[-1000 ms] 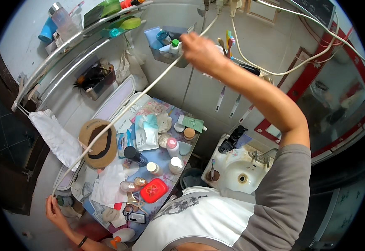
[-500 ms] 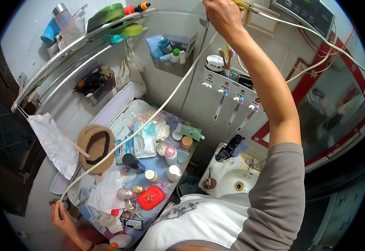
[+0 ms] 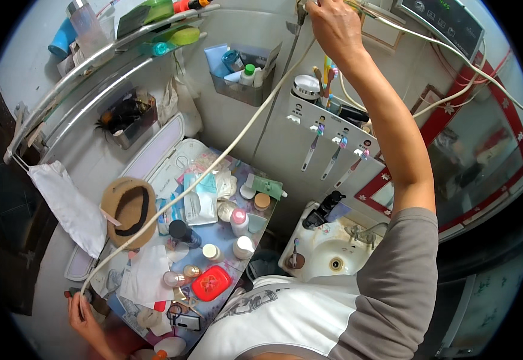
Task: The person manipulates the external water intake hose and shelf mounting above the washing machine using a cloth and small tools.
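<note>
A long cream cable point(image 3: 231, 150) stretches taut and diagonal over the table, from the lower left to the top of the view. At its lower end my left hand point(image 3: 84, 324) is closed on it, beside a small dark object on the table's left side. High at the wall, my right hand point(image 3: 336, 27) is raised with fingers closed at a dark plug-like piece point(image 3: 301, 12) where the cable's upper end leads. The top edge cuts off those fingertips, so what they grip is not clear. Thin yellow and green wires run beside that hand.
Beneath the cable, the crowded table point(image 3: 240, 157) carries a brown hat point(image 3: 112, 201), several bottles and a red soap box point(image 3: 211, 283). A toothbrush holder point(image 3: 333, 129) hangs below my right arm. A sink point(image 3: 327, 255) stands lower right; a metal rack point(image 3: 102, 57) is upper left.
The whole view has shifted slightly, with the table and shelves moving left. Both hands keep their places at the two ends of the cable; my right hand appears a little lower.
</note>
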A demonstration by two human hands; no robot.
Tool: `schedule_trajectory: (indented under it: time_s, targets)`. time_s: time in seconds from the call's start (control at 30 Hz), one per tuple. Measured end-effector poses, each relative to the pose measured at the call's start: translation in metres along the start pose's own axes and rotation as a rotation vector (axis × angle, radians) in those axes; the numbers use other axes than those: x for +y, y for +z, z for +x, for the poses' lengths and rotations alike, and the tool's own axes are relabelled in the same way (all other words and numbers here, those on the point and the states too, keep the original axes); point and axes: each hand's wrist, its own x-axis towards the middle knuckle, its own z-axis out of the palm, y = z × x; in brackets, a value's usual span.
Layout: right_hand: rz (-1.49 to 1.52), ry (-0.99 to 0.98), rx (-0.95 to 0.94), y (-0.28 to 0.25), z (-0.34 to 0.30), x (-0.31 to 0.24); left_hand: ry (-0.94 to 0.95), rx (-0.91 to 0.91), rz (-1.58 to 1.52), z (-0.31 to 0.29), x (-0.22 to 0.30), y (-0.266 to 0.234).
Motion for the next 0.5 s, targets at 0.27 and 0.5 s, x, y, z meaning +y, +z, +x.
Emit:
schedule_trajectory:
  time_s: [0.27, 0.5]
  targets:
    - [0.262, 0.029, -0.045, 0.033, -0.019, -0.013, 0.156, 0.060, 0.103, -0.006, 0.008, -0.003]
    - [0.077, -0.008, -0.206, 0.051, -0.012, -0.022, -0.055, -0.131, 0.045, 0.002, 0.024, -0.003]
